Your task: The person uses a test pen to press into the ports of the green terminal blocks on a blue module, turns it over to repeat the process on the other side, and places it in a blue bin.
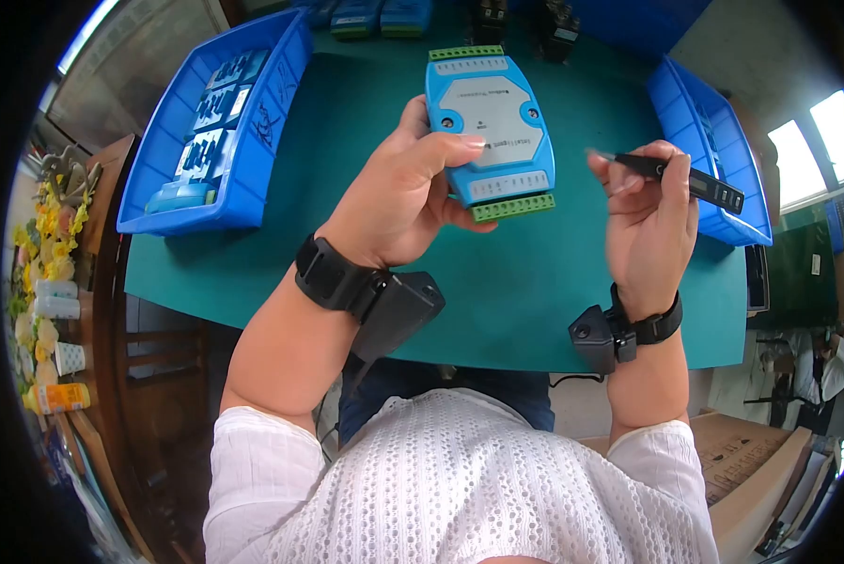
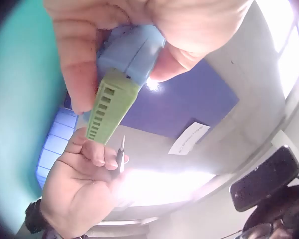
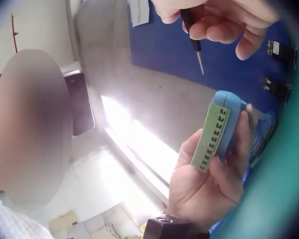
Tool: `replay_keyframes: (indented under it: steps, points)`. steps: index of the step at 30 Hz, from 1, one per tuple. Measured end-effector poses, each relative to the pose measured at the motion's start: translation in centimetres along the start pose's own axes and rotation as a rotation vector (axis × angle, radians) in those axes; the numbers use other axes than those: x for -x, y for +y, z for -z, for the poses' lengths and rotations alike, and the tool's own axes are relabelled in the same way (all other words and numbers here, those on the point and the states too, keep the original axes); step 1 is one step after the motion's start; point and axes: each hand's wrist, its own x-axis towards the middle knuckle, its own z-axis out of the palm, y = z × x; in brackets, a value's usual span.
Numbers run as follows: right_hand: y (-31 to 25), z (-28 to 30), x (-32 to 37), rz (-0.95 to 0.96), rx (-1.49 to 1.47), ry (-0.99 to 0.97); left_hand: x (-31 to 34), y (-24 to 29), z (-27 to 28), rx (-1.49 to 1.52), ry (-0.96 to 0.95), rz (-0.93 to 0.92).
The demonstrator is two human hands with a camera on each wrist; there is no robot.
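A blue module [image 1: 497,122] with a grey label and green terminal strips at both ends is gripped by my left hand [image 1: 398,183], thumb on its face. To its right, my right hand [image 1: 655,211] holds a black screwdriver [image 1: 723,195], its tip pointing left, apart from the module. In the left wrist view the green terminal strip [image 2: 107,107] faces the camera. The right wrist view shows the screwdriver's metal shaft [image 3: 200,63] above the module [image 3: 230,117].
A blue bin [image 1: 220,202] holding several modules stands at the left of the green table [image 1: 347,320]; another blue bin [image 1: 746,211] is at the right. More blue modules [image 1: 356,19] and black components [image 1: 557,33] lie along the back.
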Motion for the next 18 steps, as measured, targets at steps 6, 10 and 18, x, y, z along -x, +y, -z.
replay_keyframes:
  steps: [6, 10, 18]
  points:
    - [0.5, -0.6, 1.0, 0.022, 0.009, -0.134, 0.4, 0.2, -1.0, -0.041, 0.015, -0.057]
    - [0.0, -0.9, 1.7, 0.007, 0.074, -0.196, 0.7, 0.2, -1.3, -0.088, 0.028, -0.060]
    - [0.2, -0.5, 1.3, 0.275, 0.296, -0.332, 0.7, 0.2, -1.4, -0.141, 0.076, -0.114]
